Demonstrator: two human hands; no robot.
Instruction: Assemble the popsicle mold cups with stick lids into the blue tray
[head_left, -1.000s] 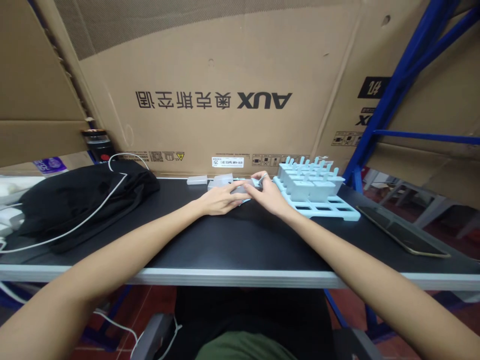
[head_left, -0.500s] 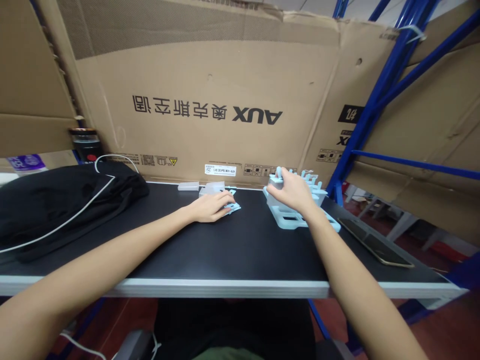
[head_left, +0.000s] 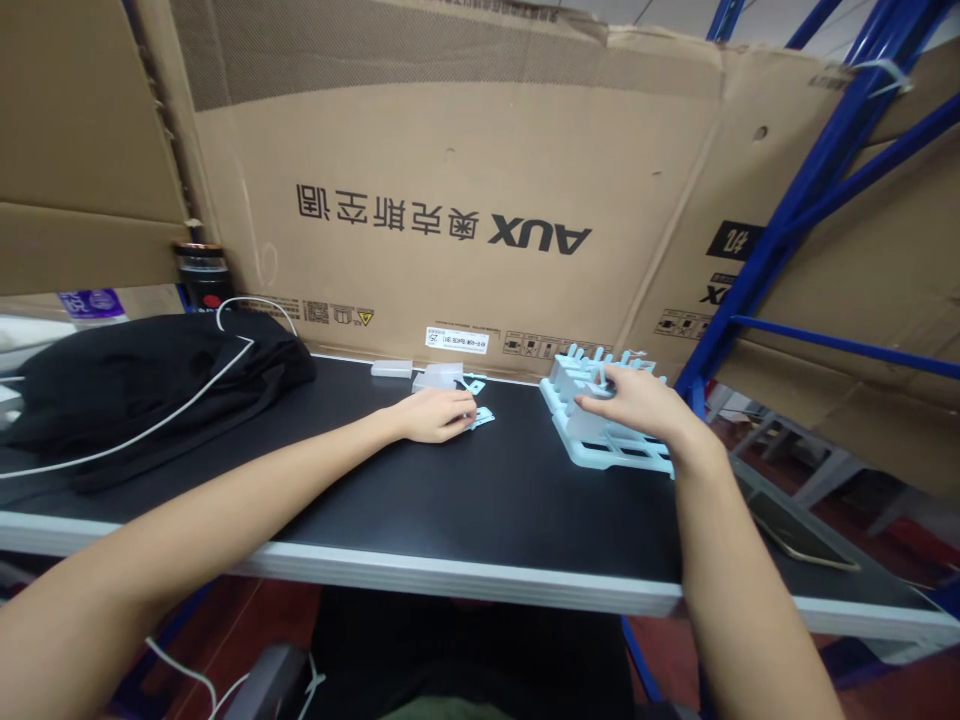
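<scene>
My left hand (head_left: 439,414) rests on the black tabletop with curled fingers, the tips on a flat light blue plastic piece (head_left: 484,417). Just behind it lie another small light blue piece (head_left: 474,384) and some translucent plastic boxes (head_left: 442,376). On the right, my right hand (head_left: 637,402) reaches over a light blue plastic rack (head_left: 592,457). Thumb and fingers close around the upper part of a small translucent box (head_left: 592,420) at the rack's near side. More boxes with upright light blue handles (head_left: 574,365) stand behind it; the hand hides part of the rack.
A black cloth bundle (head_left: 165,385) with a white cable over it covers the table's left side. A dark jar (head_left: 204,278) stands behind it. Large cardboard (head_left: 420,130) closes off the back. At right are a phone (head_left: 806,535) and a blue metal frame (head_left: 780,215).
My right hand has moved right and a little nearer over the rack, away from its far left corner. The left hand's fingers have curled in. The view has shifted.
</scene>
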